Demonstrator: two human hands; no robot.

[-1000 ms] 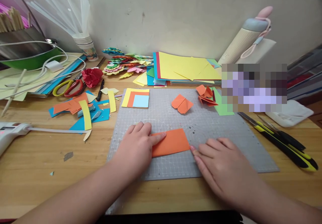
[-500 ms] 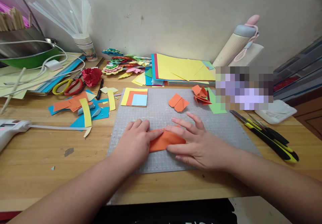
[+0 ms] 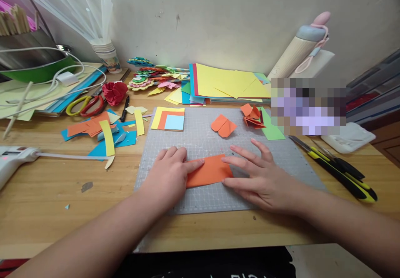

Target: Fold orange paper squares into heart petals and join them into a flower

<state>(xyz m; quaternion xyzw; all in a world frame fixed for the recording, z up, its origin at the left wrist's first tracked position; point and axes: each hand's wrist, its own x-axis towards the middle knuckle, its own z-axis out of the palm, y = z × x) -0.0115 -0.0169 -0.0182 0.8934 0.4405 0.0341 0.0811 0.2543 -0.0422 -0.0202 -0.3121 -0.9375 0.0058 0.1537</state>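
A folded orange sheet of paper [image 3: 210, 172] lies flat on the grey cutting mat [image 3: 187, 199]. My left hand [image 3: 170, 174] pins its left end, the thumb stretched across the top and the other fingers curled. At the right end, my right hand [image 3: 262, 180] has its fingers spread, with fingertips touching or just beside the paper's edge. Beyond the hands sit a heart-shaped orange folded piece [image 3: 223, 125] and another orange folded piece [image 3: 252, 115]. A stack of yellow, orange and light blue squares [image 3: 168, 119] rests at the mat's far left corner.
A utility knife [image 3: 343, 178] lies at the right beside a white case [image 3: 348, 137]. Left are paper scraps [image 3: 103, 132], scissors [image 3: 84, 105], a black pen [image 3: 124, 108] and a white glue gun [image 3: 15, 161]. Coloured sheets [image 3: 231, 80] and a bottle [image 3: 296, 49] stand by the wall.
My right hand has slid to the right along the orange paper to its right edge, uncovering more of it. My left hand stays in place on the paper.
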